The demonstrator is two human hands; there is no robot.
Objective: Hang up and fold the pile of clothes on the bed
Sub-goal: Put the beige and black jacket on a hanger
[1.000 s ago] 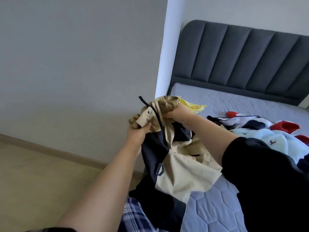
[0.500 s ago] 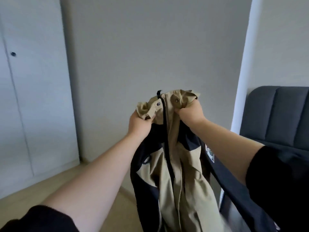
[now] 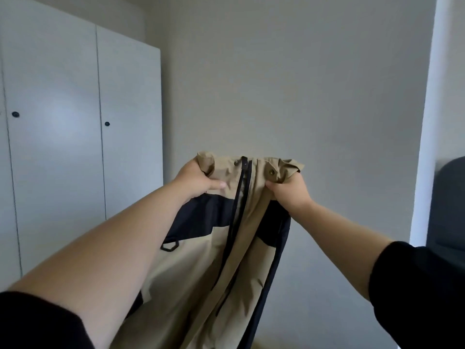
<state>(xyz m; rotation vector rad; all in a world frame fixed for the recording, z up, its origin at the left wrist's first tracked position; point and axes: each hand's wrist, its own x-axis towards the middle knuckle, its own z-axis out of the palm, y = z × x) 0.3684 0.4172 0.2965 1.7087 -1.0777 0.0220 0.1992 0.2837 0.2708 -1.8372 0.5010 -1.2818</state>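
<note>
A beige and black jacket (image 3: 201,273) with a black zip down its middle hangs in front of me, held up by its collar. My left hand (image 3: 198,181) grips the collar's left side, thumb lying across the fabric. On the right side of the collar, my right hand (image 3: 289,192) clutches the bunched fabric just under a snap button. Both arms are stretched forward with the hands apart, and the jacket's lower part drops out of view at the bottom.
A white wardrobe (image 3: 75,147) with two closed doors and small dark knobs stands at the left. A plain grey wall (image 3: 302,96) fills the middle. The dark padded headboard (image 3: 450,210) of the bed shows at the right edge.
I have turned left from the bed toward the wardrobe, lifting the jacket off the bed. My hands have moved apart, spreading the collar.
</note>
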